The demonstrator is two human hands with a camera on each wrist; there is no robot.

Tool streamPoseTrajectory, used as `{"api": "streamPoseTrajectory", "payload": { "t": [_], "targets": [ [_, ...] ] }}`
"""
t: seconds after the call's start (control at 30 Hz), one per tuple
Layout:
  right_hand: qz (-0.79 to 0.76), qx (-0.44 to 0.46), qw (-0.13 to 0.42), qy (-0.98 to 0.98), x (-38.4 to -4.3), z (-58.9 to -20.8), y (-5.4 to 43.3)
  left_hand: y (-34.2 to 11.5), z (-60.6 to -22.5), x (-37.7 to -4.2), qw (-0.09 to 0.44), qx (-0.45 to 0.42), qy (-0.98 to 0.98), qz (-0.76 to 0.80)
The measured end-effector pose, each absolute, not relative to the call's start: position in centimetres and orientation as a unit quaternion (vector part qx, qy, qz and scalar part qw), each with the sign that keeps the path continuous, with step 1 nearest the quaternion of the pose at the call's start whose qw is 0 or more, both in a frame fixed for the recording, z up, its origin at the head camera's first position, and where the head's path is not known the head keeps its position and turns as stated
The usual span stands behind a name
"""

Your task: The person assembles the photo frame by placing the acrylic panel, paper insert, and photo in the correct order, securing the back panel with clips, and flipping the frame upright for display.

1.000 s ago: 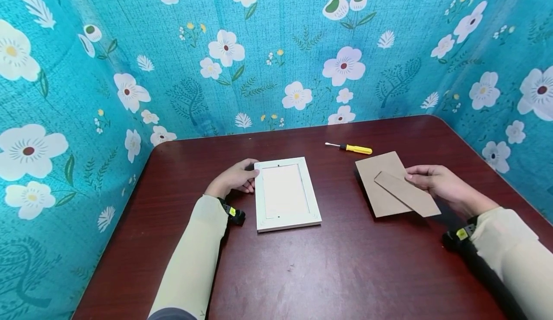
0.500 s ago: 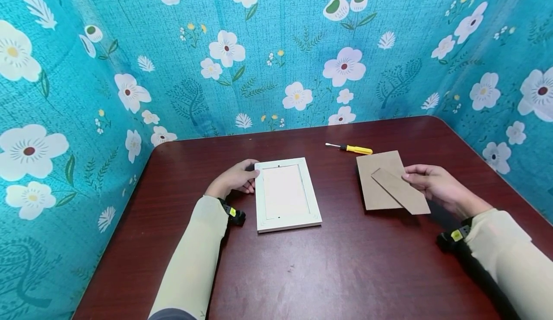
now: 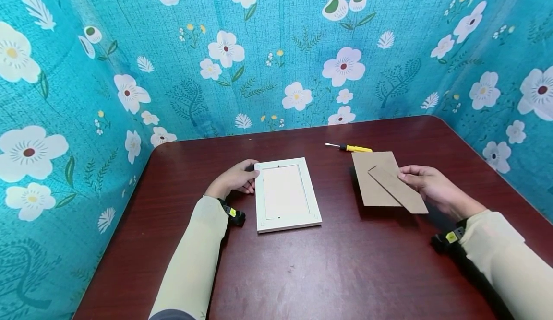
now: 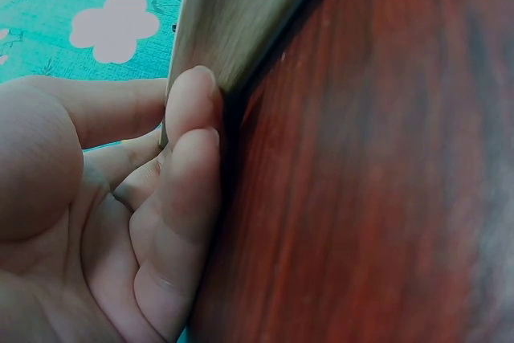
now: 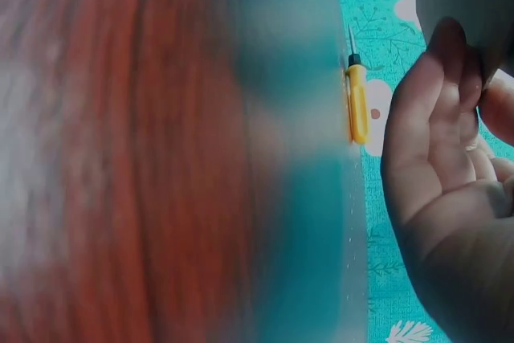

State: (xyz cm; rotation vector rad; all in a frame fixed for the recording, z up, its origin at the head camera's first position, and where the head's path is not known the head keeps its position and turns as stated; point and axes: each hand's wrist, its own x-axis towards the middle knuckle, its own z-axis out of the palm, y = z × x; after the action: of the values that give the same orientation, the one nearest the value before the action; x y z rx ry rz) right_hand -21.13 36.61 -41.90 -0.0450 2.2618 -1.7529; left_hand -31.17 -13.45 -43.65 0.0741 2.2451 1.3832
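Note:
A white picture frame [image 3: 286,193] lies on the table, a pale panel filling its opening. My left hand [image 3: 235,177] grips the frame's left edge near its far corner, thumb on top; in the left wrist view the fingertips [image 4: 195,94] press against its side. To the right, my right hand [image 3: 432,185] pinches a brown backing board [image 3: 376,193] by its right edge, thumb on the upper face. A stand leg [image 3: 403,190] lies slanted across the board, its lower end jutting past the edge. The board is held above the table, casting a shadow.
A screwdriver [image 3: 356,148] with a yellow handle lies on the table just behind the backing board. The dark red wooden table [image 3: 285,272] ends at a blue flowered curtain [image 3: 268,51] at the back and both sides.
My right hand has moved slightly left with the backing board, which has turned a little and now overlaps the screwdriver's handle end in view. The left hand and picture frame stay put.

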Motion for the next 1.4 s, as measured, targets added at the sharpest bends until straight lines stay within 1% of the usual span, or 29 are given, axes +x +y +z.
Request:
{"api": "streamPoseTrajectory", "payload": {
  "t": [0.17, 0.5, 1.0, 1.4],
  "targets": [
    [-0.611, -0.014, 0.141, 0.779, -21.3, -41.6, 35.9, -13.5, -43.5, -31.1, 0.248, 0.026, 0.826, 0.506],
    [-0.623, -0.015, 0.122, 0.773, -21.6, -41.0, 35.1, -13.5, -43.8, -31.3, 0.246, 0.027, 0.825, 0.508],
    [-0.693, -0.022, 0.127, 0.710, -22.1, -41.1, 33.7, -13.5, -43.9, -31.2, 0.245, 0.026, 0.826, 0.507],
    [-0.691, -0.023, 0.130, 0.711, -22.4, -40.9, 32.6, -13.4, -43.7, -31.2, 0.247, 0.027, 0.825, 0.507]
  ]
}}
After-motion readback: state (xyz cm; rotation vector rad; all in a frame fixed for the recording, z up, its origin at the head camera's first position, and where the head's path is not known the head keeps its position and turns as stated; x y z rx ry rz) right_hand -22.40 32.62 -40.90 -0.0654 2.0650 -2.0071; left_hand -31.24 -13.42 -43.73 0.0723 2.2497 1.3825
